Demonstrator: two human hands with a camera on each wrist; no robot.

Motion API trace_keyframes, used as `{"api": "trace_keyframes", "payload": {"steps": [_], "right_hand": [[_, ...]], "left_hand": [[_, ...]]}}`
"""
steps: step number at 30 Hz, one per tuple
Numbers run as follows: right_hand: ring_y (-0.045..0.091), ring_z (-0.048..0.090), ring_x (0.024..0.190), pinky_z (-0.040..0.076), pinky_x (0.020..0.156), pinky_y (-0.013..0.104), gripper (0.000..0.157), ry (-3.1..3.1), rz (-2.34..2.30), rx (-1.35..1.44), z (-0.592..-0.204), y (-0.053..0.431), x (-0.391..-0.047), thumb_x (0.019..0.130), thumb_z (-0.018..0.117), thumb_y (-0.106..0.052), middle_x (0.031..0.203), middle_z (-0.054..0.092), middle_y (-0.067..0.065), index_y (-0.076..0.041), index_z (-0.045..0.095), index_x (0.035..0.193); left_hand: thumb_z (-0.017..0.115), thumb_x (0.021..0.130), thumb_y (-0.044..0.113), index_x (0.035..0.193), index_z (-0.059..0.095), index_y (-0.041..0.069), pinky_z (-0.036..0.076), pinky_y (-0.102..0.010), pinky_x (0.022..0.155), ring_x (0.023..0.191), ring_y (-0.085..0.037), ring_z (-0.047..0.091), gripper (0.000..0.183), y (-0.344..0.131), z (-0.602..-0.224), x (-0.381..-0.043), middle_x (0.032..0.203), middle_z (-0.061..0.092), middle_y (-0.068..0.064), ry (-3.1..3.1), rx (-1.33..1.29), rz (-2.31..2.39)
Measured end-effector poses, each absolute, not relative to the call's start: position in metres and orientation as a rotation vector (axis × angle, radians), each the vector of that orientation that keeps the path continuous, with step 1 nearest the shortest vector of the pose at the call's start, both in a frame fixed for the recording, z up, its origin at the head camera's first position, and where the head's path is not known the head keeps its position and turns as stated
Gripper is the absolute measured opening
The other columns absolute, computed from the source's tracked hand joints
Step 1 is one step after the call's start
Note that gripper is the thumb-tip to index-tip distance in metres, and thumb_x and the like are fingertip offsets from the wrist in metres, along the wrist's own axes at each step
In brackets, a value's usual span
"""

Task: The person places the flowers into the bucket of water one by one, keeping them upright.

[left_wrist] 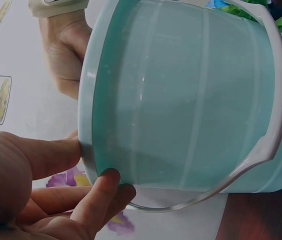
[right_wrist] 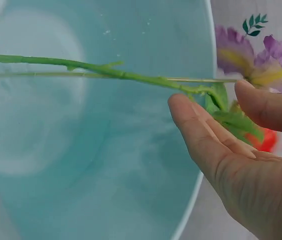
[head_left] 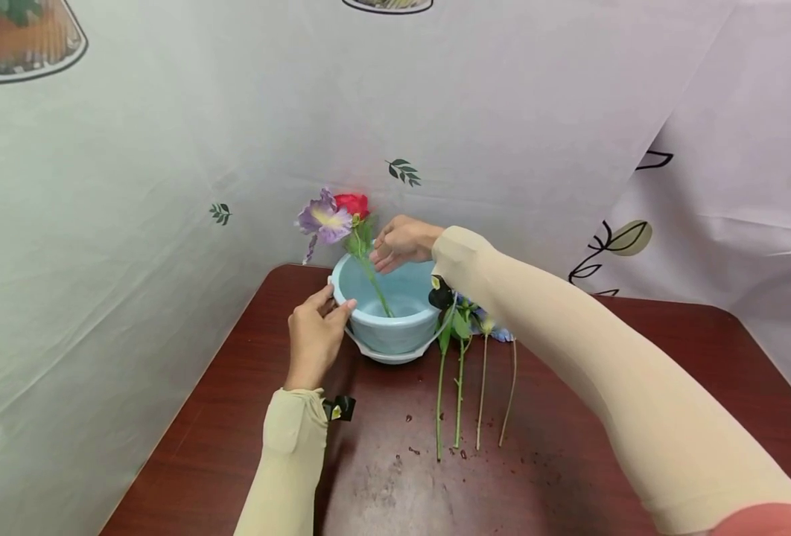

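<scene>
A light blue bucket [head_left: 392,335] stands on the table; its white handle [left_wrist: 276,80] hangs down. My left hand [head_left: 315,331] grips the bucket's left rim between thumb and fingers. Two flowers lean inside against the far left rim: a purple iris [head_left: 326,219] and a red flower [head_left: 351,204]. Their stems slant down to the bottom, a thick green stem [right_wrist: 131,76] beside a thinner one. Over the far rim, my right hand [head_left: 405,242] is beside these stems. Its fingers are nearly straight, thumb apart, fingertips right at the green stem in the right wrist view.
Several more flowers lie on the table [head_left: 234,424] right of the bucket, blue petals [head_left: 503,334] partly behind my right arm, bare stems [head_left: 459,394] toward me. Dark bits and wet spots dot the tabletop. A white printed cloth [head_left: 503,112] hangs behind.
</scene>
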State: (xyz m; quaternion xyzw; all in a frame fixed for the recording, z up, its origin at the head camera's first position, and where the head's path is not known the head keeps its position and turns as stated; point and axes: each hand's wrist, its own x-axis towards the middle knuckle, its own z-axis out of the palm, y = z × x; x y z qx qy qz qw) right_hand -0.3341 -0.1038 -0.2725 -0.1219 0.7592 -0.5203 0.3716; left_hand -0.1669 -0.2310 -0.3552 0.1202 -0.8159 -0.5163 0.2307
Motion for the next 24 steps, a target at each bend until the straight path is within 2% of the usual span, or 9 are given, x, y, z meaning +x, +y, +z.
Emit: {"api": "trace_keyframes", "payload": {"steps": [10,17,24], "right_hand": [[0.042,0.052,0.121,0.046,0.100,0.045,0.040,1.951,-1.369,-0.290,-0.262,-0.090,-0.341,0.096,0.048,0.008,0.133,0.049,0.032,0.013,0.042,0.135],[0.043,0.049,0.124,0.044,0.102,0.045,0.043,1.924,-1.432,-0.289,-0.255,-0.077,-0.345,0.096,0.048,0.008,0.135,0.046,0.033,0.014,0.040,0.137],[0.042,0.050,0.123,0.046,0.101,0.044,0.045,1.913,-1.491,-0.293,-0.249,-0.057,-0.348,0.098,0.051,-0.002,0.134,0.047,0.033,0.011,0.037,0.139]], "left_hand": [[0.074,0.086,0.014,0.133,0.056,-0.002,0.053,-0.040,0.088,0.109,-0.030,0.063,0.052,-0.234,-0.356,-0.168,0.120,0.063,-0.023,-2.257,0.332,-1.450],[0.072,0.088,0.017,0.135,0.054,0.000,0.053,-0.038,0.089,0.112,-0.028,0.062,0.053,-0.238,-0.356,-0.168,0.123,0.062,-0.022,-2.291,0.349,-1.465],[0.071,0.089,0.018,0.136,0.053,0.000,0.053,-0.039,0.090,0.112,-0.028,0.061,0.054,-0.240,-0.356,-0.168,0.124,0.062,-0.022,-2.297,0.358,-1.466]]}}
